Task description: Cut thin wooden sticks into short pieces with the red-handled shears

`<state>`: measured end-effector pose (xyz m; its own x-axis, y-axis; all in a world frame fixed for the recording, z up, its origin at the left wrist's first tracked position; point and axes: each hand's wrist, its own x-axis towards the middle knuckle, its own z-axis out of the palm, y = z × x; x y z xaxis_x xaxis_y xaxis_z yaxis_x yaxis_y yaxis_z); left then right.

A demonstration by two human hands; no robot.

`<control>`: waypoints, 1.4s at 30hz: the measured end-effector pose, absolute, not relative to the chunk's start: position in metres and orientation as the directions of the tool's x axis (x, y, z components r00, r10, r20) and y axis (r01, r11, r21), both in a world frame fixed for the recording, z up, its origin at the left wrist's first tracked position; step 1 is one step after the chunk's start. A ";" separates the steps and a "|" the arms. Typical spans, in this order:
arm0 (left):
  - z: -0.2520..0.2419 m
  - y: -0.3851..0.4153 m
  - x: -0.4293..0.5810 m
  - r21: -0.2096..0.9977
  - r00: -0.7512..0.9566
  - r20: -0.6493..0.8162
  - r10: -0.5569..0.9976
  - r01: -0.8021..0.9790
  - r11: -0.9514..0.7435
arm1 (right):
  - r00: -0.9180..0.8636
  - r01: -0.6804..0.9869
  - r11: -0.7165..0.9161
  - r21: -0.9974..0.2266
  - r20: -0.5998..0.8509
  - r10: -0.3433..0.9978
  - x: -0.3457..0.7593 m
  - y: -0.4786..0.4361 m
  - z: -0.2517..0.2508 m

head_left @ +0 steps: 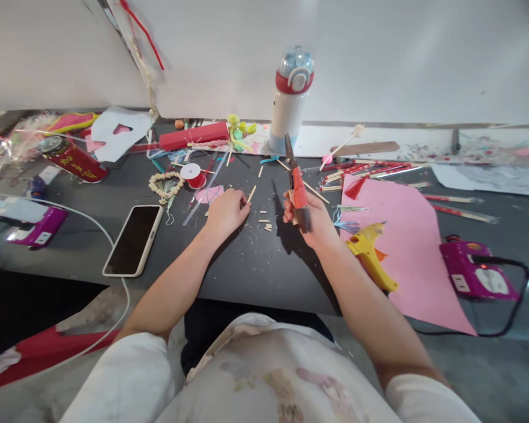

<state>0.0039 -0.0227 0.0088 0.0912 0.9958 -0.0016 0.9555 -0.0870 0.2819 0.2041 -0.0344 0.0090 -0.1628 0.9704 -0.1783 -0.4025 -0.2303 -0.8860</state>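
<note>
My left hand (227, 212) is closed, with a short thin wooden stick (252, 194) pinched at its fingertips. My right hand (314, 221) is wrapped around a pair of pliers (298, 191) with red-orange and dark handles; their dark jaws point up and away from me. Several small cut stick pieces (265, 221) lie on the dark table between the hands. A pink square of paper (209, 194) and a clear strip (206, 191) lie just beyond my left hand. Beside the right forearm rests a yellow glue gun (372, 252) on a pink sheet (408, 235).
A white bottle (287, 111) stands at the back. Left are a phone (133, 241), a red thread spool (193, 175), a heart-shaped braided ring (165, 187), a red can (74, 160) and a purple power strip (44, 227). Right are wrapped sticks (461, 211) and another purple power strip (478, 270).
</note>
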 end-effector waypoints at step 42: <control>0.020 -0.024 -0.011 0.384 -0.047 0.811 0.584 0.795 -0.469 | -0.204 0.052 0.050 -0.997 0.038 0.978 0.201 -0.046 0.008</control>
